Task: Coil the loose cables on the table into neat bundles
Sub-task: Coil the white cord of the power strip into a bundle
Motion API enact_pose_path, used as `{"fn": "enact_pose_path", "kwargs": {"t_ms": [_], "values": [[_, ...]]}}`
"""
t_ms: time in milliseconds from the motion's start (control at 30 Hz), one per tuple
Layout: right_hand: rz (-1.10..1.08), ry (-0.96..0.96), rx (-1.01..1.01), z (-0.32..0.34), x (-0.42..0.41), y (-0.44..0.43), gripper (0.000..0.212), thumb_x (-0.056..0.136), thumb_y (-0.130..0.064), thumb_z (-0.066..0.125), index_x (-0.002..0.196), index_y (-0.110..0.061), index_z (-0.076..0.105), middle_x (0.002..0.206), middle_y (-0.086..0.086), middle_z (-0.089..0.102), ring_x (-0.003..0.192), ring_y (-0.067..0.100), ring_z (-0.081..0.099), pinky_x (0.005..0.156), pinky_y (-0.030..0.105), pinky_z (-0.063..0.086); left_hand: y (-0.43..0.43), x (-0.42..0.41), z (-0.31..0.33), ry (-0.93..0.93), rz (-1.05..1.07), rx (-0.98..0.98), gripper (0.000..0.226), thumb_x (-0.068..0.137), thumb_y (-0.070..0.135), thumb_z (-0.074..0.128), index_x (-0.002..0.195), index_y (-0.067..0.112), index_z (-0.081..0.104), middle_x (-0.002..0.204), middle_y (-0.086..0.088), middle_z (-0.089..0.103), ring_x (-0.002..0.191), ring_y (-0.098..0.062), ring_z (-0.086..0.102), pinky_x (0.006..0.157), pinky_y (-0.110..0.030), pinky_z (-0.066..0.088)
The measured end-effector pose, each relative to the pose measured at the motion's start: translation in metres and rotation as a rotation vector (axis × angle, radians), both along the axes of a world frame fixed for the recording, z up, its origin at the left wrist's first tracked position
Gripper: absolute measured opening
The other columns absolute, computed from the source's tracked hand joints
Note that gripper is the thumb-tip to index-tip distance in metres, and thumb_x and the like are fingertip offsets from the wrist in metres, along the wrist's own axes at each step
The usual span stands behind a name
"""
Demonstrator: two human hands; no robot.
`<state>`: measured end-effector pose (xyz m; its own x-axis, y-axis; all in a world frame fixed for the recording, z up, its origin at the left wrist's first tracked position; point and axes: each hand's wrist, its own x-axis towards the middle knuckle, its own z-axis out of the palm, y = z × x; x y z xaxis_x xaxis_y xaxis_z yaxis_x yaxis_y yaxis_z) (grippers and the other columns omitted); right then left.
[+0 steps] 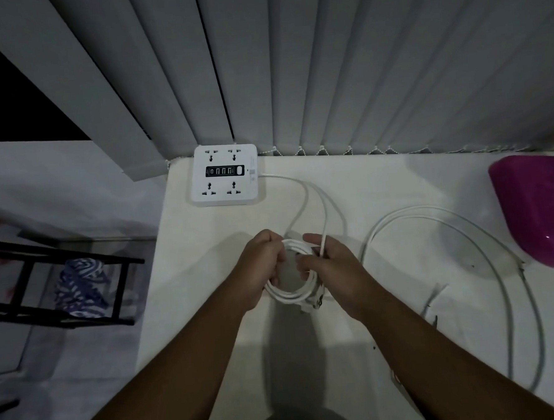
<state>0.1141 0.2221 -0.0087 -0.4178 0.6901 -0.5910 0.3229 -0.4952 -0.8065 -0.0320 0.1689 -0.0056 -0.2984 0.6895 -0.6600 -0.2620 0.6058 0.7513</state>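
White table (210, 311), both hands (305, 269) gripping coiled white cable (290, 293), magenta tub (542, 213) contents unclear

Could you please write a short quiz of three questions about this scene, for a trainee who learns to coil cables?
1. True or false: both the left hand and the right hand grip the coiled white power cable.
2. Multiple choice: where does the white square power strip lie? A) at the far edge of the white table, near the grey vertical blinds; B) inside the magenta plastic basin; C) on the black stool.
3. Fill in: the thin white loose cable lies uncoiled on the ____ side of the hands.

Key: 1 true; 2 A; 3 right.
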Motion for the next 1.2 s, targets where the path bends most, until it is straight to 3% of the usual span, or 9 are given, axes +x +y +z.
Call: {"fn": "enact_pose_path", "kwargs": {"t_ms": [167,367,567,667,800,900,1000,1100,1200], "values": [[-0.139,0.107,-0.073,-0.001,-0.005,0.013,0.022,0.095,0.004,0.054,0.098,-0.007,0.072,0.067,0.002,0.063,0.058,0.012,0.055,0.058,0.024,0.044,0.005,-0.004,-0.007,-0.185,0.136,0.069,0.033,0.077,0.006,0.064,0.109,0.009,0.068,0.089,-0.013,0.069,0.084,-0.025,0.064,0.078,-0.038,0.049],[-0.271,0.198,-0.241,-0.007,-0.009,0.012,0.026,0.095,0.009,0.05,0.089,-0.006,0.071,0.077,0.013,0.07,0.066,0.019,0.067,0.068,0.033,0.053,-0.004,0.011,-0.014,-0.365,0.257,0.134,0.018,0.089,0.002,0.048,0.099,0.006,0.062,0.071,-0.007,0.063,0.064,-0.017,0.064,0.059,-0.028,0.052],[-0.202,-0.014,-0.121,-0.011,-0.009,0.023,0.041,0.086,0.001,0.068,0.126,-0.005,0.063,0.117,0.022,0.071,0.112,0.038,0.067,0.103,0.05,0.049,0.016,0.002,-0.012,-0.147,0.114,-0.01,0.02,0.068,0.006,0.043,0.081,0.01,0.057,0.052,0.0,0.042,0.043,-0.013,0.038,0.045,-0.025,0.032],[-0.102,0.004,-0.084,-0.008,-0.01,0.033,0.021,0.091,-0.005,0.067,0.112,-0.007,0.07,0.098,0.015,0.074,0.093,0.032,0.07,0.085,0.045,0.05,0.027,-0.004,-0.008,-0.119,0.03,-0.022,0.016,0.075,0.0,0.041,0.077,0.01,0.053,0.061,-0.005,0.045,0.054,-0.019,0.041,0.052,-0.029,0.034],[-0.123,0.011,-0.057,-0.007,-0.014,0.039,0.02,0.101,-0.009,0.057,0.086,-0.014,0.069,0.066,0.003,0.061,0.063,0.017,0.055,0.074,0.041,0.044,0.029,-0.002,-0.005,0.022,0.1,0.023,0.028,0.085,0.007,0.056,0.112,0.016,0.058,0.094,-0.003,0.064,0.086,-0.018,0.061,0.076,-0.028,0.049],[-0.251,0.03,-0.11,-0.01,-0.019,0.043,0.018,0.102,-0.013,0.056,0.086,-0.013,0.064,0.068,0.006,0.057,0.061,0.017,0.054,0.077,0.042,0.046,0.009,0.007,0.002,0.228,0.487,0.104,0.01,0.083,0.022,0.06,0.091,0.016,0.056,0.076,0.002,0.054,0.067,-0.015,0.05,0.056,-0.021,0.043],[-0.401,0.079,-0.226,-0.014,-0.024,0.046,0.015,0.103,-0.013,0.056,0.089,-0.011,0.061,0.071,0.006,0.057,0.064,0.017,0.057,0.079,0.042,0.05,-0.016,0.027,0.004,-0.049,0.435,-0.044,0.03,0.087,0.034,0.056,0.061,0.019,0.054,0.056,-0.001,0.045,0.049,-0.018,0.04,0.052,-0.031,0.032],[-0.447,0.109,-0.289,-0.013,-0.026,0.046,0.02,0.102,-0.011,0.056,0.083,-0.007,0.057,0.065,0.009,0.057,0.058,0.02,0.059,0.075,0.042,0.053,-0.019,0.045,0.003,-0.304,0.268,-0.15,0.032,0.094,0.04,0.059,0.076,0.015,0.07,0.067,-0.005,0.06,0.054,-0.017,0.054,0.056,-0.029,0.041],[-0.416,0.077,-0.267,-0.015,-0.027,0.04,0.019,0.101,-0.009,0.056,0.083,-0.004,0.06,0.064,0.01,0.065,0.061,0.024,0.068,0.079,0.045,0.057,0.006,0.039,-0.005,-0.341,0.414,-0.063,0.023,0.093,0.032,0.061,0.088,0.017,0.078,0.087,-0.007,0.071,0.074,-0.017,0.062,0.068,-0.028,0.045]]}}
